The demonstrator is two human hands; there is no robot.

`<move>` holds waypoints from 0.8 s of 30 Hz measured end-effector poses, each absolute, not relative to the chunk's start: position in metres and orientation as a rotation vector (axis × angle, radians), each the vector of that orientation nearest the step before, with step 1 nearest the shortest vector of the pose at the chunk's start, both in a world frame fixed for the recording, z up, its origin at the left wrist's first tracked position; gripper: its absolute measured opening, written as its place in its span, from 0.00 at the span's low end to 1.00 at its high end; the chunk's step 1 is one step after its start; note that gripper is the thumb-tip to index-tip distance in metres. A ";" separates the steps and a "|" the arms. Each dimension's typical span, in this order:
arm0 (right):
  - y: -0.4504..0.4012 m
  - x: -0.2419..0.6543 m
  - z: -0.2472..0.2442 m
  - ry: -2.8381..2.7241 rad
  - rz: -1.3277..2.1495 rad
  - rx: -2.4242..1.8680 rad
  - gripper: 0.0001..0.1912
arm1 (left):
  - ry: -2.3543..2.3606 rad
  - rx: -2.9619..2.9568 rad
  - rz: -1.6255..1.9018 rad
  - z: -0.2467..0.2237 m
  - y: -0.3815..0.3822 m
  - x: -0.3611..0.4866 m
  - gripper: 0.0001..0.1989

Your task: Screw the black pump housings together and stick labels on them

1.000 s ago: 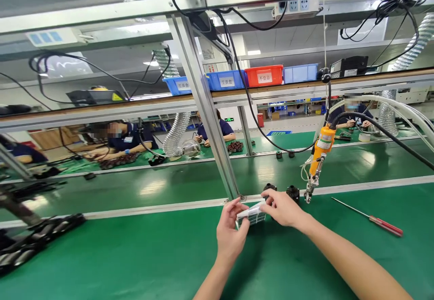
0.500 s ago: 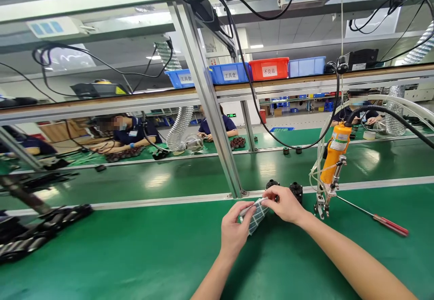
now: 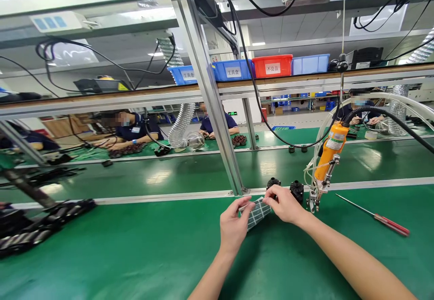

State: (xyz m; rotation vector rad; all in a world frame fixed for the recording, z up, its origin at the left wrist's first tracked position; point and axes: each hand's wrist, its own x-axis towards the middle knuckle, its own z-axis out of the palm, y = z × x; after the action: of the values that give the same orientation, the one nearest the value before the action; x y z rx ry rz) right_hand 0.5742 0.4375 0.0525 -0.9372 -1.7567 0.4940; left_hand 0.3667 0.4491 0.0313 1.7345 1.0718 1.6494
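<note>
A small sheet of stickers, with dark greenish rectangles split by pale lines, is held up above the green work surface. My left hand pinches its left edge between thumb and fingers. At the sheet's upper right corner, my right hand has its fingertips closed on the edge. Whether a single sticker is between those fingertips is too small to tell. Just behind my right hand stand two black round parts, one partly covered by the hand and the other to its right.
An orange power screwdriver hangs on the right, beside a red-handled screwdriver lying on the green mat. Black parts are piled at left. A metal post rises ahead; co-workers sit across the line.
The sheet has turned so more of its gridded face shows. Both hands keep their hold nearly in place. The hanging orange power screwdriver has swung left, and the view has shifted slightly.
</note>
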 end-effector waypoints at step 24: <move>0.432 0.583 0.066 -1.763 0.651 -0.913 0.04 | 0.961 1.766 1.655 0.032 0.449 0.365 0.16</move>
State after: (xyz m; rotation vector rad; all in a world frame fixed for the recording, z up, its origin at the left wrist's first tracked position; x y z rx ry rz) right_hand 0.5828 0.4316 0.0656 -0.9126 -1.7628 0.6513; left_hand 0.3647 0.4493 0.0323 1.7661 0.9605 1.6545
